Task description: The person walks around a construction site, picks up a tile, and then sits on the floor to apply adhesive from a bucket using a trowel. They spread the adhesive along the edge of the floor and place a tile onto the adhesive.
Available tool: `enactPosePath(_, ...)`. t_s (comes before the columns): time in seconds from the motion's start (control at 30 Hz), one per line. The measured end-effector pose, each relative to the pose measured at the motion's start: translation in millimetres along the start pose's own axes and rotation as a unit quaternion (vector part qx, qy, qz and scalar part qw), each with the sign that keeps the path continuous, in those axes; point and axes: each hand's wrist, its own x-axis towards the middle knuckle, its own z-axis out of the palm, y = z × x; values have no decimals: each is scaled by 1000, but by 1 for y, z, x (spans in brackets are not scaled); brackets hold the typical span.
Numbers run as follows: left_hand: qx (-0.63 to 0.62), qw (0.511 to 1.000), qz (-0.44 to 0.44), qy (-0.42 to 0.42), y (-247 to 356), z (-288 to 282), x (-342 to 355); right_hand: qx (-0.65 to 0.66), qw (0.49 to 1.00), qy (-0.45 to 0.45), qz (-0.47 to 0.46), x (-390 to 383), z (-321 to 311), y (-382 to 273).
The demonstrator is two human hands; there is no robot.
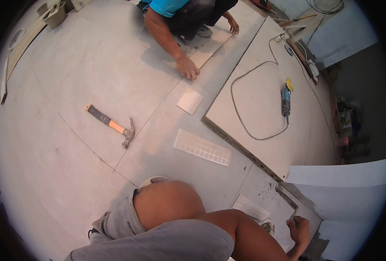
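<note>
At the lower right, my right hand is closed round the end of a narrow dark tool with a bent neck. Its far part lies along the floor by the raised step's base, near dark crumbs of debris. The tool's exact kind I cannot make out. A white grid-patterned tile strip lies beside my right shoe. My left hand is outside the picture. Ahead of my knees rests another pale grid-patterned strip.
A claw hammer lies left on the tiled floor. A small square tile piece is ahead. Across from me a crouching person's hand touches a long tile piece. An angle grinder and its cord lie on the raised slab.
</note>
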Motion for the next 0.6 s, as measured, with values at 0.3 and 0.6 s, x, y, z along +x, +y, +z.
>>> enactPosePath(0.3,-27,998,-16,48,-5,10,-73,75,994,-81,25,40,46,-12)
enactPosePath(0.6,-36,997,-2,69,-12,1,-73,46,993,-105,1,38,52,-34)
